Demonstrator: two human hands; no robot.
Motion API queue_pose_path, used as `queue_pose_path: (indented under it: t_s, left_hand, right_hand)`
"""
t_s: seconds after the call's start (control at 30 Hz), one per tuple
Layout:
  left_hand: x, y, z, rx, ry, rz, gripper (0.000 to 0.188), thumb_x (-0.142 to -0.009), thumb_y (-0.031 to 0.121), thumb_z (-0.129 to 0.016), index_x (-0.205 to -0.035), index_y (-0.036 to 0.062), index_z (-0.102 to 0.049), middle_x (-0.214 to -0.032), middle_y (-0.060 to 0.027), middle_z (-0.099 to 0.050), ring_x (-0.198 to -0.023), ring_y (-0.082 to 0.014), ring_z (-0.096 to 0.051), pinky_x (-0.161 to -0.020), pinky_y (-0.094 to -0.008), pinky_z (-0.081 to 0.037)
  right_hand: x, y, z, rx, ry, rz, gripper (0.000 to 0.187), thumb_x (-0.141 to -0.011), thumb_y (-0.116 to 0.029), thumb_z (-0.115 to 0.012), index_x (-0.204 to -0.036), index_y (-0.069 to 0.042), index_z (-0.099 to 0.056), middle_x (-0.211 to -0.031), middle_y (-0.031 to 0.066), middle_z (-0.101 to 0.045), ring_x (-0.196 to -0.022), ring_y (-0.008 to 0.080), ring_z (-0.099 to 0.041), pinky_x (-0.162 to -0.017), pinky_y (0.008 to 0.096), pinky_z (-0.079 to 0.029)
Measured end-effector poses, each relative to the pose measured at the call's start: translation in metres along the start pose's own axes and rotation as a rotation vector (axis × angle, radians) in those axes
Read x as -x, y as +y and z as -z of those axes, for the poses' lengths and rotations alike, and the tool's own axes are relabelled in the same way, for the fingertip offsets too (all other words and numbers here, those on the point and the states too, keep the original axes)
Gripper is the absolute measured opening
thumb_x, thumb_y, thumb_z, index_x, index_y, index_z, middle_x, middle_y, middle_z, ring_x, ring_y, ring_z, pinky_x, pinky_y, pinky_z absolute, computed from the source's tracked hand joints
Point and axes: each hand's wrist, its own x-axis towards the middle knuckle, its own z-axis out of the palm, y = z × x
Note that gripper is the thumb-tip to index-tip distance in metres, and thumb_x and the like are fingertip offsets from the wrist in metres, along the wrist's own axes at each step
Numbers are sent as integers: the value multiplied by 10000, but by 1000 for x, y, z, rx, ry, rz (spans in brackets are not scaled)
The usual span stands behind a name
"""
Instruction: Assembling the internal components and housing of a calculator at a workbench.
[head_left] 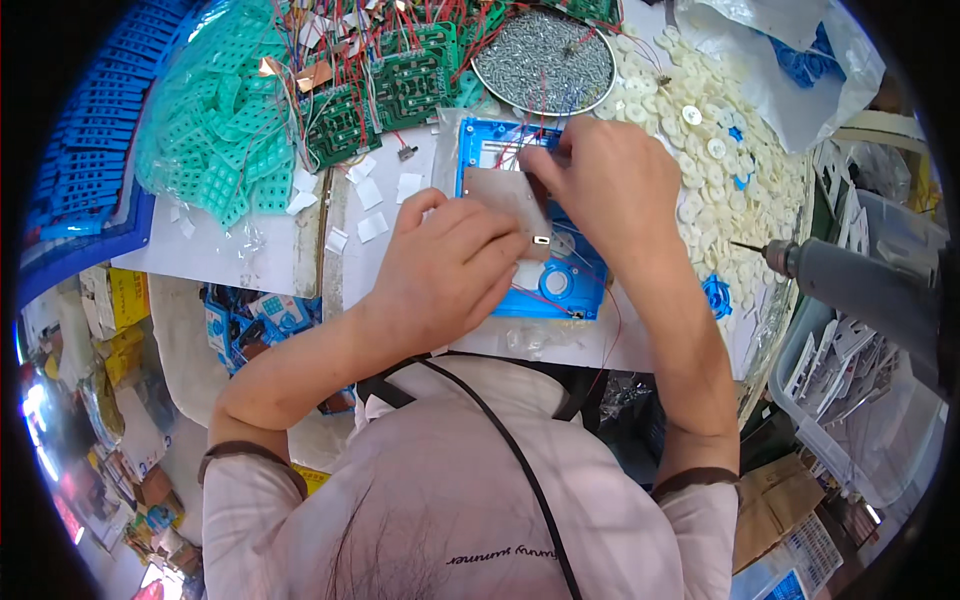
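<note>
Brown plate (505,190): held over the blue casing (590,285) by the left hand (445,255).
Right hand (620,185): curled over casing's top; grasp cannot be told.
Fitting: seemingly in hand; alignment appears called for.

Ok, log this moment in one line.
left hand: on plate | right hand: at plate's upper-right corner | beneath: blue case | around: screws, circuit boards

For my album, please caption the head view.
Left hand and right hand at a flat brown board over blue plastic casing.
</note>
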Motion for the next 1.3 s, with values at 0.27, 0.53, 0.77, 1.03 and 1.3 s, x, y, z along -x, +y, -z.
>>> queue_pose_path:
  t_s: [0.27, 0.53, 0.77, 1.03, 1.3]
  left_hand:
    - [-3, -19, -5, 222, 87, 39, 253, -807, 42, -725, -1050, 63, -656, -1083, -91, -651, -878, -236, -648, -753, -363, -481]
    - [-50, -37, 1, 224, 253, 270, 254, -845, 114, -736, -1059, 15, -642, -981, -126, -624, -669, -205, -613, -605, -318, -480]
    - [-84, -61, 14, 265, 5, 506, 281, -909, 240, -681, -1007, -16, -739, -913, -147, -716, -775, -201, -674, -693, -320, -516]
    - [-85, -63, 3, 423, 6, 351, 218, -923, 207, -707, -1007, 7, -730, -934, -69, -692, -816, -139, -639, -718, -315, -501]
    - [-62, -60, 9, 540, 152, 383, 135, -922, 111, -705, -990, -5, -716, -960, -70, -697, -856, -143, -637, -745, -282, -498]
  right_hand:
    - [26, 0, -17, -742, 177, -172, 120, -833, -152, -743, -823, -36, -714, -726, 114, -690, -635, 285, -678, -600, 367, -538]
    - [51, -2, -19, -525, 170, 296, 177, -731, -82, -803, -899, -64, -749, -922, 46, -666, -971, 283, -582, -810, 381, -503]
    - [68, -10, 6, -311, 27, 379, 388, -705, -161, -800, -1072, -60, -723, -1121, 84, -634, -1049, 317, -561, -918, 442, -465]
    - [43, 30, 7, -643, -2, 458, 300, -732, -107, -755, -1022, -39, -726, -1054, 99, -677, -1027, 319, -586, -867, 415, -500]
    - [-4, 22, -17, -300, 312, 365, 122, -781, -94, -734, -900, -73, -717, -896, 64, -659, -885, 296, -592, -787, 395, -514]
